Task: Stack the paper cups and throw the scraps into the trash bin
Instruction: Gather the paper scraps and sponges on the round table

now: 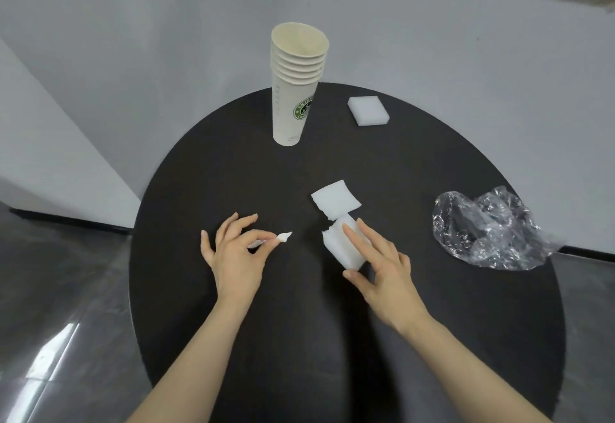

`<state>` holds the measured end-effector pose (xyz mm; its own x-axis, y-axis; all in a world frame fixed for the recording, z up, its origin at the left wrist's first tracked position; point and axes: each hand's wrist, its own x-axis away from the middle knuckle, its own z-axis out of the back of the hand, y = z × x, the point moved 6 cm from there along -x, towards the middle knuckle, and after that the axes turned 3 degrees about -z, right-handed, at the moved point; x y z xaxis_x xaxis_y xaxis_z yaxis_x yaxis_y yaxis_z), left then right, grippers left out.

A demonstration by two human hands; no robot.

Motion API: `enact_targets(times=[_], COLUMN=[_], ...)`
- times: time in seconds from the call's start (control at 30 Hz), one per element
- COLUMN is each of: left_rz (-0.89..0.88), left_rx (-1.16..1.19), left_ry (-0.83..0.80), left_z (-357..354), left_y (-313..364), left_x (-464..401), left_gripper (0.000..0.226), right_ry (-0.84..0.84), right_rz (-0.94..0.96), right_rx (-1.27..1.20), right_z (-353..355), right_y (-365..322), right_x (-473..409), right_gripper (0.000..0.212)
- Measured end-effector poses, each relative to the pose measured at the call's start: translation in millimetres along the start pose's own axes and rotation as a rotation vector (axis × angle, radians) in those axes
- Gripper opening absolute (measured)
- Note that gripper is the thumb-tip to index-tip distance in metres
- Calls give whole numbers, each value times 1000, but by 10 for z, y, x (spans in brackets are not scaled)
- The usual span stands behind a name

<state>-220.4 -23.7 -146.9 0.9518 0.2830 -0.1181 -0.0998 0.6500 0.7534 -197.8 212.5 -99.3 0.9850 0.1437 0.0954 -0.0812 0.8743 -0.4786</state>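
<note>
White foam scraps mostly nearest, cups farthest. Left hand (233,253) at 7 o'clock pinching small foam sliver (284,237) between thumb and forefinger. Right hand (382,269) at 5 o'clock, fingers curled round torn foam block (339,249), long axis toward 11. Second foam piece (336,201) just beyond at centre. Crumpled plastic wrap (489,233) at 3, overhanging black round table (233,339) edge. Foam pad (368,111) at 1. Stacked paper cups (294,90) upright at 12. Bin not visible.
</note>
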Motion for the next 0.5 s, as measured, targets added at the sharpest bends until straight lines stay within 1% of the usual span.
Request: enact_targets(times=[0.1, 0.17, 0.27, 0.5], left_rz=[-55, -110, -175, -263], left_rx=[90, 147, 199, 241], left_ry=[-8, -36, -74, -189], left_z=[-4, -52, -178, -628], left_y=[364, 621, 954, 1686], left_x=[162, 325, 660, 1897], left_gripper=[5, 1, 4, 13], right_ry=[23, 54, 110, 210], right_rz=[-20, -33, -64, -146], right_rx=[-6, -7, -10, -24], right_z=[150, 276, 491, 884], right_y=[102, 199, 395, 1141], right_x=[161, 319, 656, 2024], right_gripper=[77, 78, 79, 84])
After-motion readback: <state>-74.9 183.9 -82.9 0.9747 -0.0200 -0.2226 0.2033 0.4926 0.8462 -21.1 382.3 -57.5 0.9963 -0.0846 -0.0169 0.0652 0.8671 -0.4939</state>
